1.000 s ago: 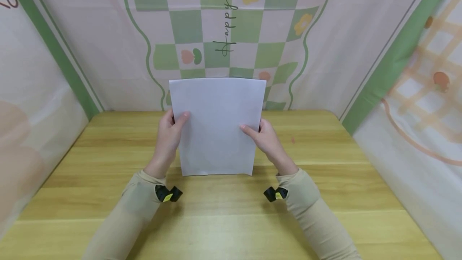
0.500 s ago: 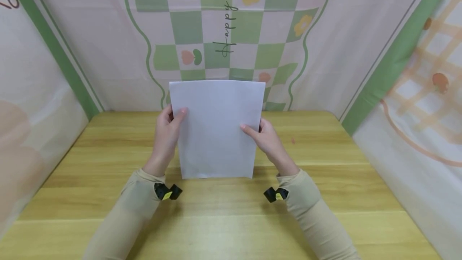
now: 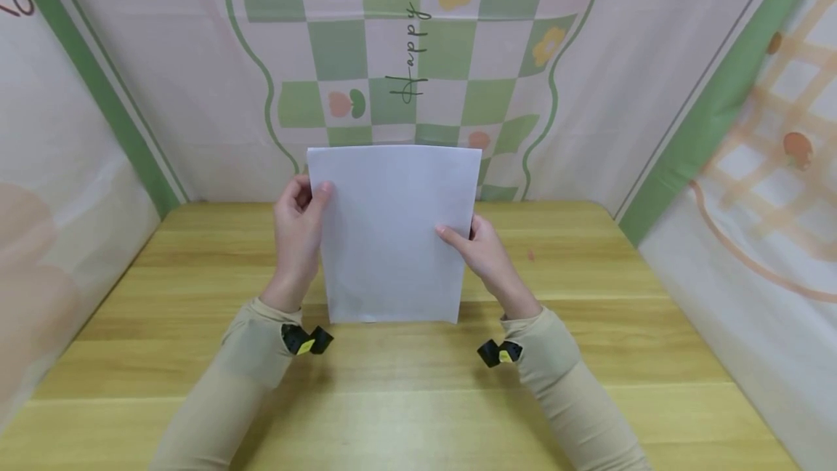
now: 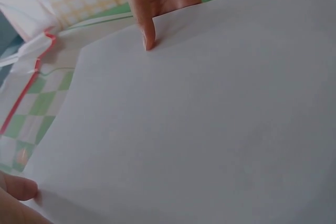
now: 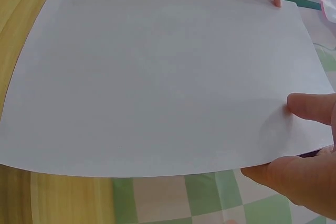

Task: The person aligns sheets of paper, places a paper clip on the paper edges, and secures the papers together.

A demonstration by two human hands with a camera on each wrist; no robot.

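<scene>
A blank white sheet of paper stands upright, slightly bowed, above the wooden table, its face toward the head camera. My left hand pinches its left edge near the upper corner, thumb in front and fingers mostly hidden behind. On the other side my right hand grips the right edge around mid-height, thumb laid on the front. The left wrist view shows the paper filling most of the picture, with the right thumb on its far edge. In the right wrist view the right hand holds the paper's edge between thumb and fingers.
The wooden table spreads beneath both forearms. Behind it hangs a green-and-white checked cloth with flowers and lettering. Printed cloth also walls the left and right sides. A small black camera sits on each wrist.
My left hand has slid up and outward along the paper's left edge, so its thumb now lies nearer the upper corner. The right hand has stayed in place; the paper has barely shifted.
</scene>
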